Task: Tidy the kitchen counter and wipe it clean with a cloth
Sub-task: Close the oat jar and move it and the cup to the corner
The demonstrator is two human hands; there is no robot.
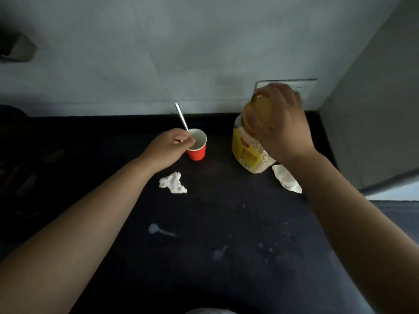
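A red paper cup (197,148) stands on the black counter (217,218) near the back wall, with a metal spoon (181,116) sticking up out of it. My left hand (169,147) grips the cup at its rim. To the right stands a clear jar of oats (246,152) with a yellow label and a yellow lid (260,109). My right hand (283,120) is closed over that lid from above. A crumpled white tissue (173,183) lies in front of the cup. Another white tissue (286,179) lies beside the jar, partly under my right forearm.
White smears and specks (158,231) spot the counter's near half. A grey wall runs along the back, with a wall socket (303,87) behind the jar. A tall grey panel (371,109) bounds the counter on the right. Dark items (27,177) sit at the far left.
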